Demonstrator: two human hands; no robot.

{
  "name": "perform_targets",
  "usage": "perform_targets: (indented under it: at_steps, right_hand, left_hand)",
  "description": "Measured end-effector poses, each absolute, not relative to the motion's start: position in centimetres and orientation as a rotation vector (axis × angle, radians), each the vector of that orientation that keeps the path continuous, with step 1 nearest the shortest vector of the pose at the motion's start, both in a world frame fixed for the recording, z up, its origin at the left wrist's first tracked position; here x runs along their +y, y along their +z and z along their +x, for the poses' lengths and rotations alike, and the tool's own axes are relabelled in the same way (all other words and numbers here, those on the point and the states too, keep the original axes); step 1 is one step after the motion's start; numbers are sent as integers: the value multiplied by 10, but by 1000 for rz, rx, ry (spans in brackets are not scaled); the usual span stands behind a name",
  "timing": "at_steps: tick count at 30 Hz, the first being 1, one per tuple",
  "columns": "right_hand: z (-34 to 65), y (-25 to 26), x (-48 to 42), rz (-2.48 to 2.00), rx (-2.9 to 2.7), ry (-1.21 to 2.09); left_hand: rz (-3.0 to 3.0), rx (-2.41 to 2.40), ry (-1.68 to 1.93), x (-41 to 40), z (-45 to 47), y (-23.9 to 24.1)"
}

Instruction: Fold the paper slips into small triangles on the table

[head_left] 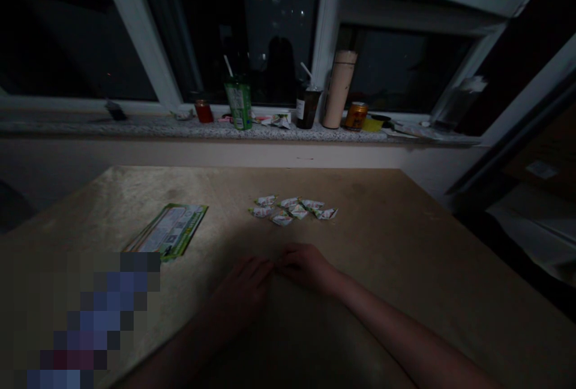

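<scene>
My left hand [246, 278] rests palm down on the table, its fingers stretched forward and slightly apart, holding nothing that I can see. Beside it lies my right hand [309, 266], with fingers curled inward and the tips close to the left fingertips. No object shows in the right hand. Just beyond both hands is a small cluster of wrapped candies [297, 211], several pieces in white wrappers with green and red print. To the left, a flat green and white printed package [173, 230] lies on the table, apart from my left hand.
The brown tabletop [405, 245] reaches towards the window wall. On the speckled sill [270, 131] stand a green cup [238, 104], a dark drink cup [307, 107], a pink flask [339, 89], a gold can [356, 116] and a red jar [204, 111]. A pixelated patch hides the lower left.
</scene>
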State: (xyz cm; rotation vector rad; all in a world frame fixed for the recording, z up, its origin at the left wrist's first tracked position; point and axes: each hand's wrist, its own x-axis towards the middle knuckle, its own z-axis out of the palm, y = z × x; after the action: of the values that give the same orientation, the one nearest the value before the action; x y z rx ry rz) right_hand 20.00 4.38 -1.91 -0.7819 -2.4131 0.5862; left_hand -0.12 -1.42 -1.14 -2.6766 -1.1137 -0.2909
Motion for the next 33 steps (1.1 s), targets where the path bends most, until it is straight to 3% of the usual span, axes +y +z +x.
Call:
perform_targets:
  at_steps: [6, 11, 19, 33]
  right_hand:
    - [196, -15, 46, -1036, -2208, 869]
    - [198, -16, 50, -952, -2244, 920]
    - [202, -13, 38, -791, -2475, 612]
    - [201, -12, 33, -792, -2570, 390]
  left_hand:
    - [-2745, -1249, -398, -15, 0, -2]
    - [-2747, -1191, -365, -15, -2, 3]
    - [-2725, -1130, -334, -15, 3, 6]
    - [-2847, -1168, -448, -12, -10, 7]
